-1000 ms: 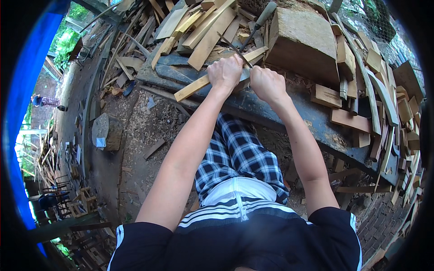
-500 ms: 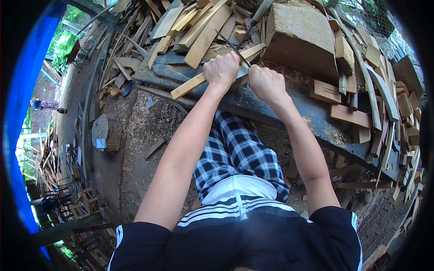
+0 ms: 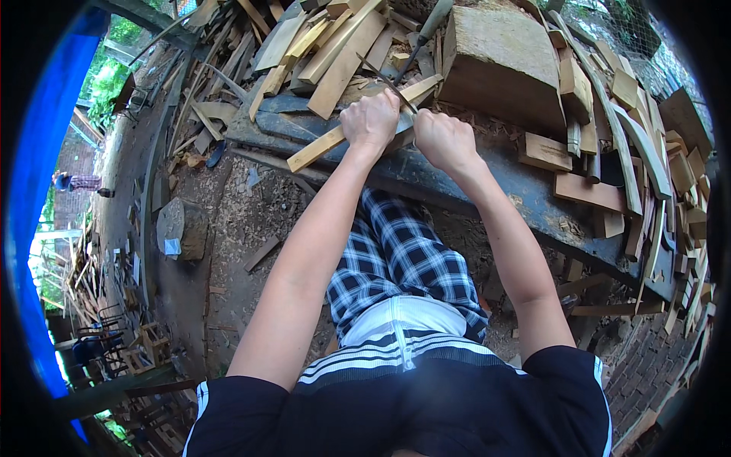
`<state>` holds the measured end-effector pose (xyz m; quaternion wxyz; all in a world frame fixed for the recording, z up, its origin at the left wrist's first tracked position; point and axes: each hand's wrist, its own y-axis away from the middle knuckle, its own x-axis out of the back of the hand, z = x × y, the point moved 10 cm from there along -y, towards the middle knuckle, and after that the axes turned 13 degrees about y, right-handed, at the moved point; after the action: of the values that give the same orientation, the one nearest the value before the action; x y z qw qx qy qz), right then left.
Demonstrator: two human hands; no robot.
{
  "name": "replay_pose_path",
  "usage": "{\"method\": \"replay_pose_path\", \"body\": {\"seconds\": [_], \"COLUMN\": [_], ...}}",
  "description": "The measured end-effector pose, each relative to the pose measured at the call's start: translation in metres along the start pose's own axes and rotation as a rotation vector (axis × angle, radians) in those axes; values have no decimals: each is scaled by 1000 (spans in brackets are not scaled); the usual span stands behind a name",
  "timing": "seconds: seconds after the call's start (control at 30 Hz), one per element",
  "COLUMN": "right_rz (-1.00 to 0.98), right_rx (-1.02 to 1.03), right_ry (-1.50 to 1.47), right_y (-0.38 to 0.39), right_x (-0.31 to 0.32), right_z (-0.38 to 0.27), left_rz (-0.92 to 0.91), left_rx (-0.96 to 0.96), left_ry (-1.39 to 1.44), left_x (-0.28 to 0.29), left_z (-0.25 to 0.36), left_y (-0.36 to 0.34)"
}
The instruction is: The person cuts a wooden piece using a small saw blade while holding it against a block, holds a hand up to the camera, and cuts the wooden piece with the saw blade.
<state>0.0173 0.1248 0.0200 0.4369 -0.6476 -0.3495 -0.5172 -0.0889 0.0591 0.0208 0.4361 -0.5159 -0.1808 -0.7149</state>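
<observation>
My left hand (image 3: pixel 370 120) is closed over a pale wooden strip (image 3: pixel 318 149) that lies slantwise across the dark workbench (image 3: pixel 487 186). Just to its right, my right hand (image 3: pixel 445 139) makes a fist around the near end of a tool with a thin dark blade (image 3: pixel 383 76). The blade runs up and left from that fist, crossing the strip close to my left knuckles. The tool's handle is hidden in my fingers, so its exact kind cannot be made out. A light grey surface (image 3: pixel 401 137) shows between my wrists.
A large wooden block (image 3: pixel 502 68) stands on the bench beyond my right hand. Behind the strip lie several loose boards (image 3: pixel 346 65) and a grey-handled tool (image 3: pixel 435 21). Offcuts (image 3: pixel 590 194) crowd the right. A stump (image 3: pixel 183 228) stands at left; a person (image 3: pixel 80 183) is far left.
The blade and my right hand have shifted very slightly left. My left hand remains on the strip, and the strip's near end keeps its place.
</observation>
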Motion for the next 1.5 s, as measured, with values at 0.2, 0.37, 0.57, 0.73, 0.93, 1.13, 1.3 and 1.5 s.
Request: {"method": "replay_pose_path", "body": {"seconds": [0.2,0.37,0.57,0.73,0.93,1.13,1.3,1.5], "right_rz": [-51,-6,50,-13,-51,-27,-19,-80], "right_rx": [-27,-80,-53,-37,-140,-115,-94,-131], "right_ry": [-41,-5,40,30,-65,-60,-88,-15], "right_y": [25,38,51,51,48,42,55,76], "right_x": [6,23,23,12,10,7,14,25], "right_z": [5,2,-9,-8,3,7,9,17], "left_rz": [16,40,5,21,26,52,39,13], "left_rx": [14,10,15,22,20,-1,1,25], "left_ry": [-20,-5,3,-16,-19,-15,-18,5], "left_x": [3,5,2,4,2,5,1,-1], "left_z": [-3,-5,-2,-3,-4,0,-4,-3], "left_y": [1,0,2,2,2,2,-1,2]}}
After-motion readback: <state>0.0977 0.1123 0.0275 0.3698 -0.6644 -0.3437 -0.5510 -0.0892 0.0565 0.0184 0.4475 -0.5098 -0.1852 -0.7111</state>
